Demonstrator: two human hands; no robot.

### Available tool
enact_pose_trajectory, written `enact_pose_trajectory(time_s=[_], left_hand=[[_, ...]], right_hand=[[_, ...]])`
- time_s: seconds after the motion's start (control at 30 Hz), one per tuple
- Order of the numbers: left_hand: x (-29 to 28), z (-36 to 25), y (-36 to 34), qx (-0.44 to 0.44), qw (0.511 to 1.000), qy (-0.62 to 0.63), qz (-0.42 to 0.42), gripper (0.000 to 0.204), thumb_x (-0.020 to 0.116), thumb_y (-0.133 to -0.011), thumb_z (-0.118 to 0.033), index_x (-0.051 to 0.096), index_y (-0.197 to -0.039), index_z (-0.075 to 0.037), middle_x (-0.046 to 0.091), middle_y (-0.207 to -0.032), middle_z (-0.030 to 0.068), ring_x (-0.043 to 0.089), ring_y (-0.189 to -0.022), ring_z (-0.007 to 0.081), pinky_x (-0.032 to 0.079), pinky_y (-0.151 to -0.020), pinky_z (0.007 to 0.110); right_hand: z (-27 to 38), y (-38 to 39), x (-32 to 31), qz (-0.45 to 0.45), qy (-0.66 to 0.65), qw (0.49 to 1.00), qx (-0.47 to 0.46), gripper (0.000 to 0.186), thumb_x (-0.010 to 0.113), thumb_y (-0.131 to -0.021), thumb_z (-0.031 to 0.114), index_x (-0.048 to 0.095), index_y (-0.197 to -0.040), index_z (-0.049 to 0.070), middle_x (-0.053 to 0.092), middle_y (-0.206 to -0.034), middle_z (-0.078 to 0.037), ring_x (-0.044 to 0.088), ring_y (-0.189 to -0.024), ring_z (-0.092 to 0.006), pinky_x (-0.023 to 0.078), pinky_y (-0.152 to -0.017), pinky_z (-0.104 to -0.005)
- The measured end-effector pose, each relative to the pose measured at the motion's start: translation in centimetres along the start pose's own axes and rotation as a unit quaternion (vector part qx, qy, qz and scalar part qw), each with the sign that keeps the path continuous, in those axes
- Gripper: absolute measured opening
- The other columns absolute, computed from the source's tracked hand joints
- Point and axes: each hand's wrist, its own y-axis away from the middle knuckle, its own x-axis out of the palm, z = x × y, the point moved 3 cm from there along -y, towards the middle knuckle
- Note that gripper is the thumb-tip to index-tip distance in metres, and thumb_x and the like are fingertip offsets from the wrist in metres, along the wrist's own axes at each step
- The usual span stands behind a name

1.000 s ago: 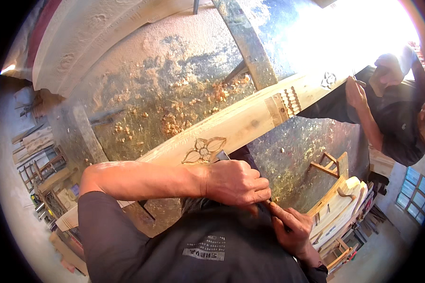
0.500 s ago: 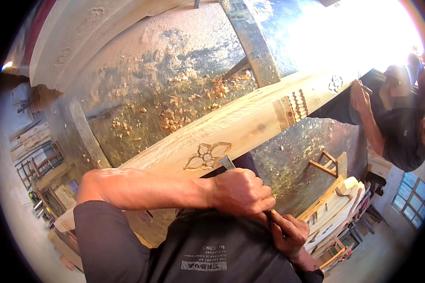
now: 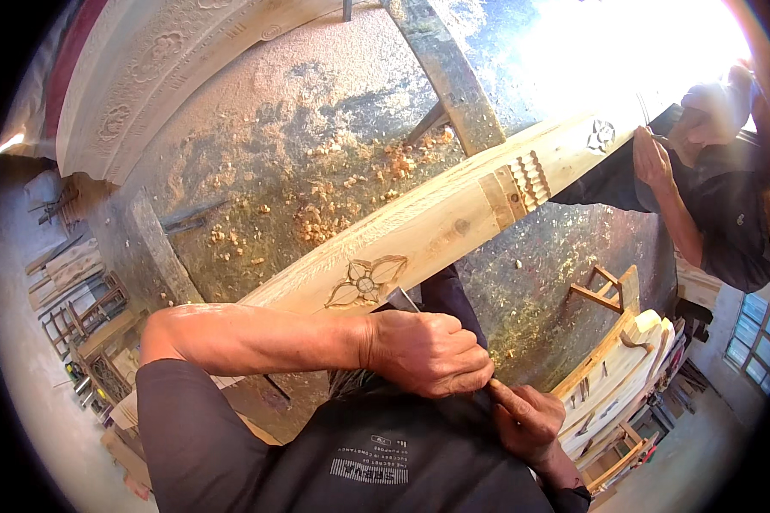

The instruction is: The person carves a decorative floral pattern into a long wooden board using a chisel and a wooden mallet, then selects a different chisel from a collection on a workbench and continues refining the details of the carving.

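Observation:
A long pale wooden beam (image 3: 436, 242) runs diagonally across the view, with a carved four-petal flower (image 3: 364, 284) near my end. My left hand (image 3: 428, 352) is closed around a chisel, its forearm lying across in front of the beam. The chisel's flat metal blade (image 3: 402, 299) pokes out above that fist, close to the beam's near edge beside the flower; whether it touches the wood I cannot tell. Lower right, my right hand (image 3: 529, 419) is closed at the rear end of the chisel, against the left fist. The fingers hide most of the handle.
Another person's hand (image 3: 653, 158) holds a thin tool at the beam's far end, by a second carved flower (image 3: 601, 135). Wood chips (image 3: 321, 221) litter the floor. A trestle leg (image 3: 453, 77) stands behind the beam. A tool-strewn bench (image 3: 612, 380) is at right, a carved panel (image 3: 158, 60) upper left.
The whole view has shifted slightly, so the beam and flower appear further left. Both hands keep their hold on the chisel, its blade now slightly lower beside the flower.

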Motion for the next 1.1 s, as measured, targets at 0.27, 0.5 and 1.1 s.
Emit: enact_pose_trajectory(time_s=[0.27, 0.5, 1.1], left_hand=[[0.4, 0.7, -0.3, -0.02, 1.0, 0.022, 0.009, 0.026, 0.07, -0.093, -0.022, 0.072, -0.113, -0.005, 0.057, -0.082, -0.0024, 0.059, -0.069, 0.011, 0.041, -0.055, 0.027], [0.2, 0.7, -0.4, -0.041, 0.998, 0.031, 0.047, 0.018, 0.067, -0.094, -0.021, 0.069, -0.103, -0.007, 0.061, -0.089, 0.0024, 0.064, -0.075, 0.0165, 0.049, -0.062, 0.032], [0.9, 1.7, -1.1, -0.109, 0.992, 0.063, -0.014, 0.034, 0.07, -0.091, -0.019, 0.071, -0.121, -0.002, 0.057, -0.085, 0.0006, 0.061, -0.071, 0.014, 0.044, -0.056, 0.03]], right_hand=[[-1.0, -0.2, 0.1, 0.02, -0.025, 0.998, 0.046, 0.053, 0.08, -0.081, -0.007, 0.082, -0.131, 0.009, 0.07, -0.077, -0.005, 0.064, -0.055, -0.0192, 0.047, -0.05, -0.0332], [-0.7, -1.0, 0.2, 0.003, -0.045, 0.997, 0.068, 0.045, 0.075, -0.078, -0.01, 0.084, -0.121, 0.002, 0.063, -0.069, -0.01, 0.063, -0.055, -0.0242, 0.047, -0.052, -0.0365], [-2.4, -4.8, -3.1, 0.067, -0.038, 0.997, 0.026, 0.044, 0.075, -0.079, -0.008, 0.085, -0.12, 0.004, 0.064, -0.067, -0.009, 0.062, -0.052, -0.022, 0.046, -0.05, -0.0356]])
